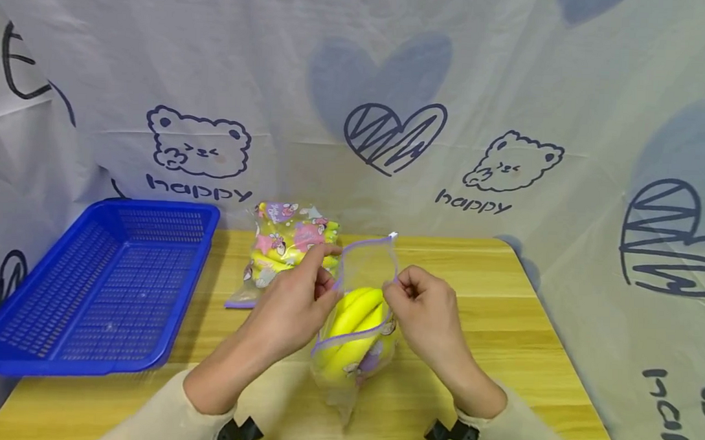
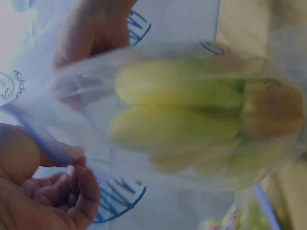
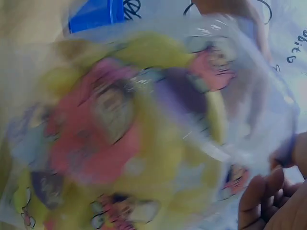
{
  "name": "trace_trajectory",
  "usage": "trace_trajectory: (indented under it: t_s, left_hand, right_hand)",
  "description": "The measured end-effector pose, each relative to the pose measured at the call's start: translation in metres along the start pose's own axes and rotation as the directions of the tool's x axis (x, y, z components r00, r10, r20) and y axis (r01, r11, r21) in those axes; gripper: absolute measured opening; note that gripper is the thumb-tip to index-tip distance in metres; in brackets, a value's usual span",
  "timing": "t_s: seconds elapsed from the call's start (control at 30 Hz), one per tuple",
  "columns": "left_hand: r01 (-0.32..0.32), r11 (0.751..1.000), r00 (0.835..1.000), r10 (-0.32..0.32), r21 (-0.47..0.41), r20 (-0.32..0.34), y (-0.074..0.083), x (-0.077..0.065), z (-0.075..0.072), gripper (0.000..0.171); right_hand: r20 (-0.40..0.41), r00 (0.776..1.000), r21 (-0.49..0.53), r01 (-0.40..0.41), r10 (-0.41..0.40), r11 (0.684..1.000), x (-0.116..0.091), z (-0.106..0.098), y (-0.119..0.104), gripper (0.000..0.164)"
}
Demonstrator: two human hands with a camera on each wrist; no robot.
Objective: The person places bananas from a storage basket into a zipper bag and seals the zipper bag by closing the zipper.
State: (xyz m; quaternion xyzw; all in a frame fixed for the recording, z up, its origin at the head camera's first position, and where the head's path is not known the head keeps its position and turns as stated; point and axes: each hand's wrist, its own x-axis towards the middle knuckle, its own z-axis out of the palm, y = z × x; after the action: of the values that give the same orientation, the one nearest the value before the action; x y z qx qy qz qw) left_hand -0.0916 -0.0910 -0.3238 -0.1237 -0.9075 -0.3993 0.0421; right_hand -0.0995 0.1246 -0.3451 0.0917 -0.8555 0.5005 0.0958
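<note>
A bunch of yellow bananas [image 1: 355,317] sits inside a clear zip bag [image 1: 368,259] whose mouth gapes, edged by a purple zip strip with a white slider. My left hand [image 1: 297,296] pinches the left side of the bag's mouth, and my right hand [image 1: 425,307] pinches the right side. In the left wrist view the bananas [image 2: 177,105] show through the plain face of the bag, stem end away from the left hand [image 2: 53,182]. Pink and purple cartoon prints cover the face in the right wrist view, with the right hand [image 3: 278,196] at its rim.
A second printed zip bag [image 1: 287,243] holding bananas lies behind my left hand, its purple zip strip towards me. To the left stands a blue plastic basket [image 1: 151,303] on the wooden table [image 1: 488,354]. A white printed cloth [image 1: 297,140] hangs behind the table.
</note>
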Motion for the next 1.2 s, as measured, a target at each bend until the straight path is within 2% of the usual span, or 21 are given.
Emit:
trace_trajectory:
  t_s: [0.07, 0.13, 0.3, 0.47, 0.53, 0.6, 0.67, 0.73, 0.8, 0.87, 0.93, 0.97, 1.03, 1.13, 1.2]
  left_hand:
    - [-0.031, 1.000, 1.000, 0.031, 0.001, -0.001, -0.002, 0.006, -0.005, 0.052]
    - [-0.023, 1.000, 1.000, 0.023, 0.011, 0.016, -0.009, 0.013, -0.011, 0.048]
    - [0.084, 0.995, 0.992, -0.088, 0.049, 0.093, -0.029, 0.022, -0.023, 0.041]
    - [0.138, 0.990, 0.978, -0.142, 0.037, 0.155, -0.036, 0.013, -0.028, 0.041]
    - [0.157, 0.987, 0.966, -0.159, 0.026, 0.205, -0.034, 0.007, -0.030, 0.048]
    - [0.186, 0.981, 0.946, -0.192, 0.046, 0.263, -0.031, -0.002, -0.031, 0.065]
    - [0.203, 0.975, 0.920, -0.221, 0.089, 0.323, -0.027, -0.011, -0.032, 0.090]
    - [0.188, 0.968, 0.906, -0.236, 0.165, 0.352, -0.024, -0.019, -0.031, 0.103]
    - [0.152, 0.969, 0.911, -0.214, 0.195, 0.352, -0.023, -0.024, -0.028, 0.097]
    - [0.083, 0.976, 0.932, -0.149, 0.203, 0.332, -0.023, -0.025, -0.025, 0.081]
    - [0.003, 0.978, 0.957, -0.063, 0.207, 0.284, -0.024, -0.024, -0.024, 0.070]
    - [-0.045, 0.976, 0.966, -0.012, 0.211, 0.257, -0.024, -0.023, -0.024, 0.067]
    - [-0.132, 0.957, 0.978, 0.082, 0.259, 0.193, -0.024, -0.021, -0.026, 0.066]
    - [-0.207, 0.922, 0.977, 0.178, 0.329, 0.117, -0.024, -0.018, -0.033, 0.064]
    - [-0.233, 0.906, 0.972, 0.211, 0.355, 0.100, -0.025, -0.015, -0.037, 0.061]
  right_hand:
    - [-0.016, 1.000, 0.048, 0.009, -0.008, 0.999, -0.003, 0.006, 0.002, 0.024]
    - [0.016, 1.000, 0.096, -0.003, 0.001, 0.995, -0.006, 0.013, 0.004, 0.025]
    - [0.155, 0.986, 0.161, -0.092, 0.067, 0.983, -0.011, 0.027, 0.007, 0.026]
    - [0.202, 0.969, 0.278, -0.194, 0.140, 0.941, -0.007, 0.033, 0.004, 0.025]
    - [0.208, 0.963, 0.337, -0.234, 0.170, 0.912, -0.005, 0.034, 0.003, 0.023]
    - [0.206, 0.959, 0.384, -0.262, 0.194, 0.885, -0.004, 0.036, 0.003, 0.021]
    - [0.207, 0.956, 0.425, -0.280, 0.209, 0.861, -0.003, 0.037, 0.003, 0.020]
    - [0.206, 0.955, 0.441, -0.285, 0.213, 0.851, -0.003, 0.038, 0.003, 0.020]
    - [0.218, 0.953, 0.451, -0.291, 0.212, 0.844, -0.002, 0.038, 0.003, 0.019]
    - [0.228, 0.952, 0.452, -0.289, 0.204, 0.844, -0.002, 0.037, 0.004, 0.020]
    - [0.227, 0.955, 0.449, -0.274, 0.188, 0.850, 0.000, 0.034, 0.007, 0.022]
    - [0.218, 0.959, 0.432, -0.263, 0.184, 0.862, 0.002, 0.031, 0.009, 0.024]
    - [0.184, 0.968, 0.380, -0.232, 0.173, 0.895, 0.008, 0.024, 0.015, 0.025]
    - [0.121, 0.978, 0.218, -0.190, 0.167, 0.957, 0.022, 0.010, 0.029, 0.021]
    - [0.104, 0.983, 0.080, -0.162, 0.153, 0.984, 0.034, 0.000, 0.038, 0.019]
